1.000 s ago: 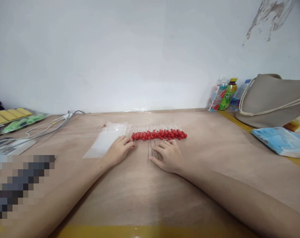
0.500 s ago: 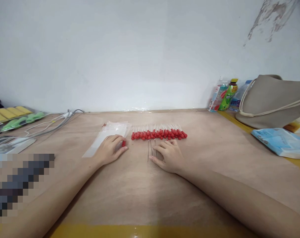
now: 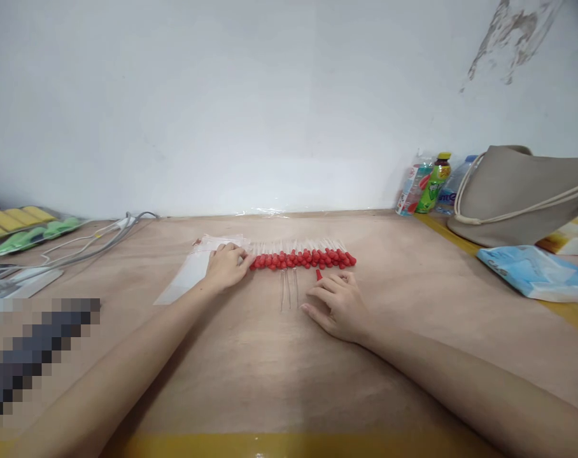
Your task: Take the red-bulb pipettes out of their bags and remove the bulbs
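Thin clear tubes with red rubber bulbs, apparently glass droppers [image 3: 308, 257], lie side by side in a long row, bulbs toward me. At the row's left end, my left hand [image 3: 226, 266] has its fingers bent around the outermost bulb, partly hiding it. Three bare clear tubes [image 3: 289, 289] lie below the row. Right of them rests my right hand [image 3: 339, 305], palm down, thumb and fingers curved and apart. A red bulb [image 3: 318, 275] pokes out past its fingers; anything behind it is hidden under the hand.
Clear plastic bags [image 3: 181, 280] lie beside my left hand. Cables [image 3: 112, 236] and yellow and green packs [image 3: 28, 229] are at the left. On the right stand bottles [image 3: 432, 184], a grey bag [image 3: 522, 191] and a blue packet [image 3: 532, 273].
My left hand has moved right and away from me to the row's left end, with its red bulb. My right hand has shifted slightly right and toward me, uncovering more of the bare tubes.
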Tool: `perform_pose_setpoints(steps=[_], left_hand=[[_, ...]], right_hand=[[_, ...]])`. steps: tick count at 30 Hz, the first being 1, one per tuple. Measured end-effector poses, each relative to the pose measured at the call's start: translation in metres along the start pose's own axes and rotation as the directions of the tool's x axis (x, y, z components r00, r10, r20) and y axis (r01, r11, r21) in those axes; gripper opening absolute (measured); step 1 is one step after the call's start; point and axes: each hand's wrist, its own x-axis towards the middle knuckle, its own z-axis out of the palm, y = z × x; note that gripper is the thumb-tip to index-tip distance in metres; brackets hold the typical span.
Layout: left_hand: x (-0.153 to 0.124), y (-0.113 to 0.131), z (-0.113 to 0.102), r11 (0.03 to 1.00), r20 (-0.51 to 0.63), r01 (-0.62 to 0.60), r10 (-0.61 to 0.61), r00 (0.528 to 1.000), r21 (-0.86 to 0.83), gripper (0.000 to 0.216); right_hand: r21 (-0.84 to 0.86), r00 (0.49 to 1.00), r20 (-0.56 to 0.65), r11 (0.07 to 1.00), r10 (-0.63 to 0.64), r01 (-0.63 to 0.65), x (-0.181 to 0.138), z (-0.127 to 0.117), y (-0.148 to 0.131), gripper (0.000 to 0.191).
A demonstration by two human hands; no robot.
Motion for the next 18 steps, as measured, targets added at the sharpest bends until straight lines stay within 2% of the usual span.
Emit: perform_pose_setpoints(steps=[5, 10, 12, 14, 16, 18], left_hand=[[0.008, 0.004, 0.001, 0.996, 0.058, 0.090, -0.091, 0.994, 0.019, 0.035], [-0.006, 0.007, -0.007, 0.992, -0.040, 0.127, -0.126, 0.991, 0.014, 0.031], [-0.020, 0.010, -0.011, 0.999, -0.149, 0.038, -0.033, 0.988, 0.032, 0.029], [-0.037, 0.017, -0.013, 0.989, -0.244, -0.131, 0.144, 0.959, 0.068, 0.026], [-0.053, 0.026, -0.012, 0.950, -0.245, -0.301, 0.311, 0.918, 0.078, 0.023], [-0.065, 0.038, -0.007, 0.893, -0.222, -0.442, 0.449, 0.866, 0.084, 0.021]], right_hand=[[0.000, 1.000, -0.013, 1.000, -0.010, 0.010, 0.001, 0.001, 0.000, 0.020], [-0.008, 1.000, -0.024, 1.000, 0.016, -0.016, 0.000, -0.003, 0.002, 0.018], [-0.009, 0.998, -0.045, 0.999, 0.042, -0.042, 0.000, -0.003, 0.005, 0.015], [-0.008, 0.992, -0.099, 0.997, 0.082, -0.083, 0.000, -0.004, 0.008, 0.017], [-0.012, 0.977, -0.187, 0.994, 0.101, -0.105, 0.001, -0.005, 0.012, 0.031], [-0.036, 0.967, -0.245, 0.996, 0.068, -0.079, 0.001, -0.008, 0.014, 0.047]])
